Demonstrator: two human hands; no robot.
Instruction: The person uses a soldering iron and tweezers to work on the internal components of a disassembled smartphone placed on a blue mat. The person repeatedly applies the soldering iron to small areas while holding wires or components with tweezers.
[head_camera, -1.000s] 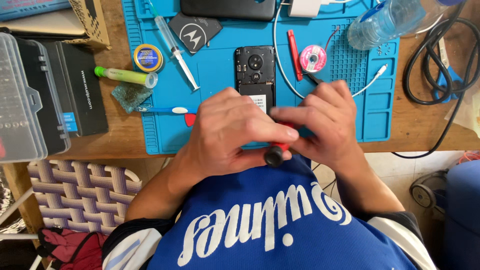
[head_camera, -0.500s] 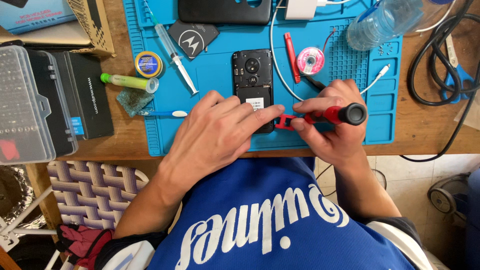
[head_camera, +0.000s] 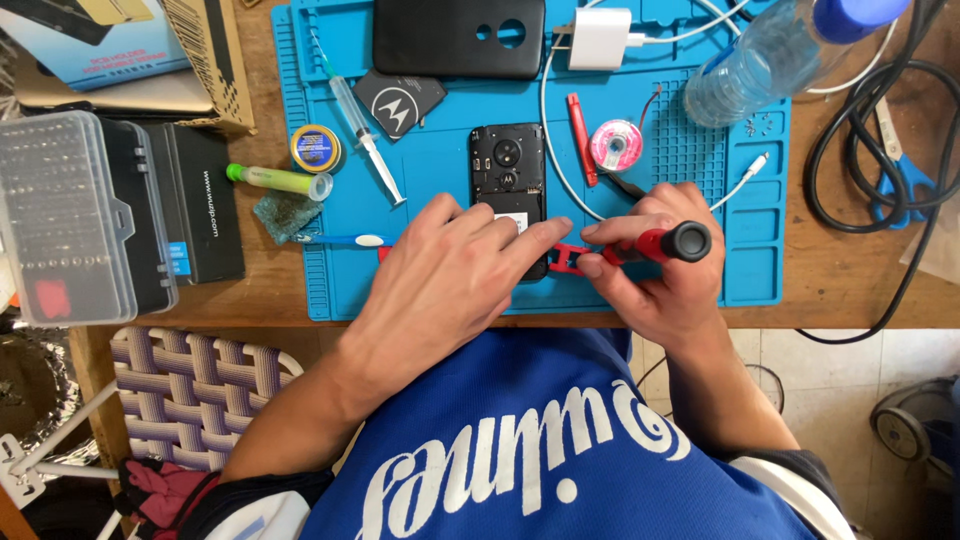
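Left hand (head_camera: 455, 270) spread flat, pressed on opened phone (head_camera: 508, 185) mid blue mat (head_camera: 430, 160), right hand (head_camera: 655, 265) pinched red-and-black screwdriver (head_camera: 640, 245) near mat's front edge, tip at phone's lower corner.

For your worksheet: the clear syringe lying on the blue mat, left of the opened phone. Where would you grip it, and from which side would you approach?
Probably the syringe is best pinched across the middle of its barrel, coming from straight above. It lies flat and slanted on the blue mat, its thin tip pointing down-right, with bare mat along both long sides for fingers.
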